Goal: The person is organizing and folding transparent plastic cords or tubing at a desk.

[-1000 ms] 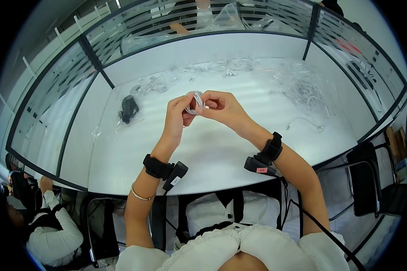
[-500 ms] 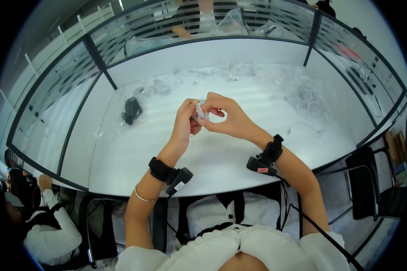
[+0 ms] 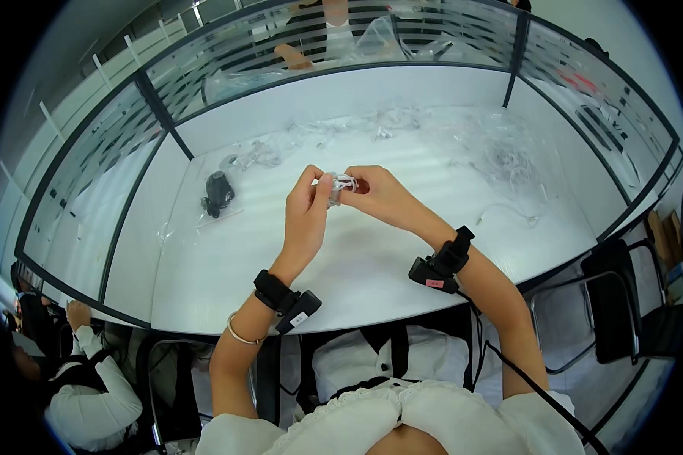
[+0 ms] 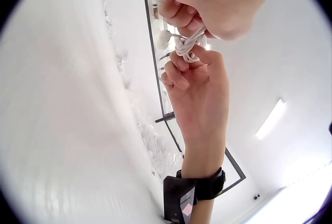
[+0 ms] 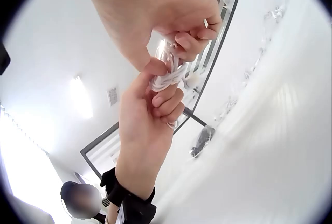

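A small coiled bundle of white cable (image 3: 344, 182) is held up over the table between both hands. My left hand (image 3: 306, 208) pinches its left side, thumb and fingers bent around the loops. From the other side, my right hand (image 3: 383, 197) pinches the bundle with thumb and fingertips. In the left wrist view the strands of the cable (image 4: 189, 46) look wound around the middle, and a rounded white end (image 4: 163, 39) sticks out beside the fingers. The right wrist view shows the loops (image 5: 166, 81) against the left thumb, partly covered by fingers.
On the white table (image 3: 372, 280), a black item in clear plastic (image 3: 218, 191) lies at left. Several bagged white cables (image 3: 508, 159) are heaped at right, with more along the back. Partition panels (image 3: 341, 91) enclose the table; people sit beyond and at left.
The hands have turned the bundle and now grip it from its two sides. The left thumb has come up on top, and the gap inside the right hand's fingers has closed.
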Demonstrator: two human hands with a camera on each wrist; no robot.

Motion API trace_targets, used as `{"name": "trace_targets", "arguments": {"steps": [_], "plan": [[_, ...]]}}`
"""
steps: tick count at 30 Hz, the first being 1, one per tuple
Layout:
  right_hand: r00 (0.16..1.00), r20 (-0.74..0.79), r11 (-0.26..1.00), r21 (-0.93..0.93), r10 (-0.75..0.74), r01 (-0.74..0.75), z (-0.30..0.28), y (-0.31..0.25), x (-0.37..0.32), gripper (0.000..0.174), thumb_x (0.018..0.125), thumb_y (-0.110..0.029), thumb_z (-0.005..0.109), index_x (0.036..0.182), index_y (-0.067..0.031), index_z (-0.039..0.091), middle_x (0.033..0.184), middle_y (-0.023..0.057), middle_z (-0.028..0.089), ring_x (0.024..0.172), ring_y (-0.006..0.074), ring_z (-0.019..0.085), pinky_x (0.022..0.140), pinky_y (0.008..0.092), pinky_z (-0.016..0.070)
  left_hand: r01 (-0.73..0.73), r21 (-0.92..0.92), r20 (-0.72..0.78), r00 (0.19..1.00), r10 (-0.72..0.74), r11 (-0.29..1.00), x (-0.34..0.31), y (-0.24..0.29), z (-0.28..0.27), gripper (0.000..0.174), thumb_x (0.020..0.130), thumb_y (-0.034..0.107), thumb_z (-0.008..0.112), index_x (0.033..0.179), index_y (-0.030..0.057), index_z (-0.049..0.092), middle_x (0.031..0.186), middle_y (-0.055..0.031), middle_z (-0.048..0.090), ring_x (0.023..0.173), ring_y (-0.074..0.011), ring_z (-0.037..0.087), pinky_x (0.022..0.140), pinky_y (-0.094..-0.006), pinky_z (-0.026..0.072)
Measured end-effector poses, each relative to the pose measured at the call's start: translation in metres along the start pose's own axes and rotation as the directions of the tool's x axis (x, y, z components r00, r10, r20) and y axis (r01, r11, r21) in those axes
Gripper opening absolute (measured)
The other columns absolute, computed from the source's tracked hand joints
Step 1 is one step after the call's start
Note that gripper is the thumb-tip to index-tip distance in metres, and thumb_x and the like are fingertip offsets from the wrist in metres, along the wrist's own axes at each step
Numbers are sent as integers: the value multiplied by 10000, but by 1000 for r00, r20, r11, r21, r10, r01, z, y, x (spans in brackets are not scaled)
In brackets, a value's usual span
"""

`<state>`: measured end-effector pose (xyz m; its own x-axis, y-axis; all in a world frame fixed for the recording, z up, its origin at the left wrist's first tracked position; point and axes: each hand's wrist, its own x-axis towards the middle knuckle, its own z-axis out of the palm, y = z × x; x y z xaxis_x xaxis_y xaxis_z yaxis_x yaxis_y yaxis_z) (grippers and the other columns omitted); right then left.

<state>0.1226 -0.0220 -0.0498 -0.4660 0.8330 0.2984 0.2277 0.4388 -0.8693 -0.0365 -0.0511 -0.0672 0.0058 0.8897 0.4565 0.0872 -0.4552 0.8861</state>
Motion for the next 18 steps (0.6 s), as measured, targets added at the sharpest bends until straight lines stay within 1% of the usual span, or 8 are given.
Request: {"name": "trace_targets", "arguments": {"steps": [1, 3, 4, 5, 8, 11, 12, 18], "plan": [[998, 6, 997, -44, -60, 60, -2, 3, 2, 304, 780, -285, 602, 743, 16, 584, 627, 57, 494, 594, 145, 435, 542, 294, 361, -14, 0, -4, 1000, 14, 1000, 0, 0, 2, 263, 988, 269, 467, 861, 39, 468, 623, 0, 490, 582, -36, 332, 514, -230, 262], [998, 34, 995, 82, -59, 56, -2, 6, 1, 285, 800, -269, 586, 756, 13, 577, 637, 43, 493, 600, 136, 424, 544, 291, 353, 55, 4, 34, 998, -55, 998, -1, 10, -1, 265, 983, 275, 479, 856, 42, 470, 633, 8, 503, 581, -32, 332, 518, -223, 257], [998, 64, 998, 64, -25, 21, -3, 2, -1, 202, 856, -206, 556, 793, -14, 538, 672, -1, 438, 632, 92, 360, 584, 257, 321, 81, -24, 31, 996, -80, 996, -1, 16, 0, 256, 984, 276, 468, 850, 57, 472, 624, 18, 485, 561, -29, 323, 500, -221, 244], [997, 60, 996, 66, -56, 52, -4, -1, -2, 196, 868, -207, 553, 812, -20, 538, 681, -2, 444, 640, 91, 363, 592, 255, 324, 106, -53, 29, 994, -105, 993, -1, 19, 1, 249, 985, 277, 457, 845, 72, 474, 614, 28, 467, 540, -25, 314, 482, -219, 231], [985, 56, 984, 80, -162, 158, -4, -5, -4, 180, 903, -214, 546, 869, -38, 540, 713, -5, 472, 666, 87, 385, 618, 251, 333, 276, -277, 138, 959, -246, 920, 4, 16, -13, 250, 971, 305, 446, 820, 110, 488, 595, 49, 427, 489, -24, 279, 442, -218, 185], [964, 69, 963, 105, -258, 250, -4, -8, -4, 170, 928, -227, 545, 923, -56, 547, 757, -10, 522, 696, 80, 430, 639, 249, 344, 374, -435, 145, 927, -346, 819, 6, 11, -15, 258, 952, 334, 446, 796, 135, 499, 582, 62, 404, 458, -27, 246, 422, -221, 146], [960, 76, 960, 109, -269, 260, -4, -9, -5, 171, 931, -230, 547, 934, -59, 549, 772, -12, 538, 704, 78, 445, 642, 249, 347, 397, -398, 169, 918, -359, 827, 6, 10, -17, 270, 954, 354, 431, 819, 150, 545, 582, 87, 365, 476, -34, 224, 446, -226, 154], [964, 33, 949, 185, -264, 254, -5, -15, -10, 149, 900, -213, 616, 910, -65, 609, 783, -30, 577, 729, 67, 484, 669, 247, 362, 332, -348, 158, 942, -295, 877, 5, 14, -17, 268, 947, 359, 441, 780, 158, 502, 590, 89, 353, 479, -22, 229, 443, -220, 154]]}}
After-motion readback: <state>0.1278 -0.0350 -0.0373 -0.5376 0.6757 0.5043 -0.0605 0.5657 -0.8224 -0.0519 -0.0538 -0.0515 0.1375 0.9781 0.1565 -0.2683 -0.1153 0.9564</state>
